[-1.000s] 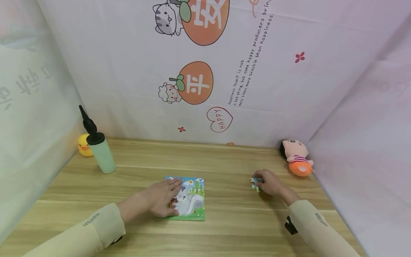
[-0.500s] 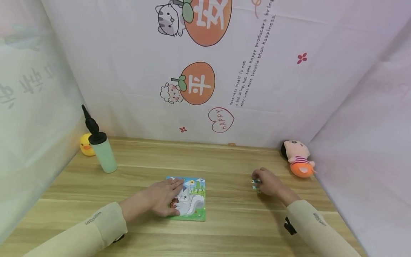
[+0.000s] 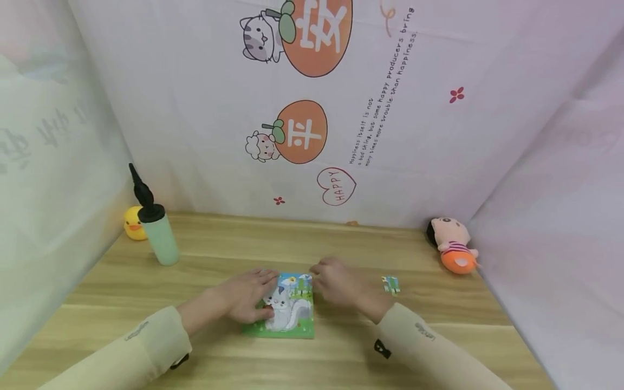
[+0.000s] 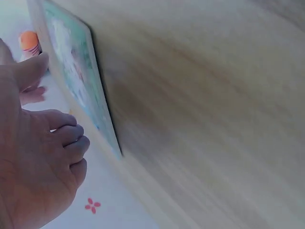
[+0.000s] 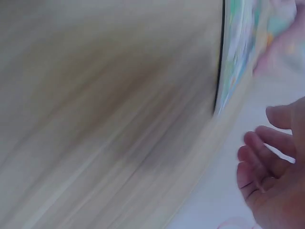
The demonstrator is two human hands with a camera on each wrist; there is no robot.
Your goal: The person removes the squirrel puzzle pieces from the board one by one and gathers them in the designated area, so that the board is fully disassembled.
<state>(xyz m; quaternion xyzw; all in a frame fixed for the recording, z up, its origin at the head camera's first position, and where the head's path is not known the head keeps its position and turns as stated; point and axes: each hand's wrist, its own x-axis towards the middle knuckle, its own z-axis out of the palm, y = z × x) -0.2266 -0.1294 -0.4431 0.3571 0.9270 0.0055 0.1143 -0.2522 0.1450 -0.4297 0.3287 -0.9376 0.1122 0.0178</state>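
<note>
On the table lies a square squirrel jigsaw puzzle (image 3: pixel 287 314), blue sky at its top and a green strip along its front. My left hand (image 3: pixel 247 297) lies over the puzzle's left side, thumb across the squirrel and fingers toward the top edge, hiding that part. At the top right corner is my right hand (image 3: pixel 336 281), slightly blurred. Its fingers (image 5: pixel 259 157) bend loosely in the right wrist view, thumb apart from them, and no piece shows between them. A small cluster of puzzle pieces (image 3: pixel 391 284) lies on the table to the right.
At the back left, a green hand pump (image 3: pixel 161 238) with a black nozzle stands beside a yellow rubber duck (image 3: pixel 134 223). A plush doll (image 3: pixel 453 246) lies at the back right. White printed cloth (image 3: pixel 219 135) walls in the wooden table (image 3: pixel 273 244) on three sides.
My right hand has left the small piece cluster and moved left to the puzzle's top right corner. The cluster now lies uncovered. My left hand has stayed on the puzzle.
</note>
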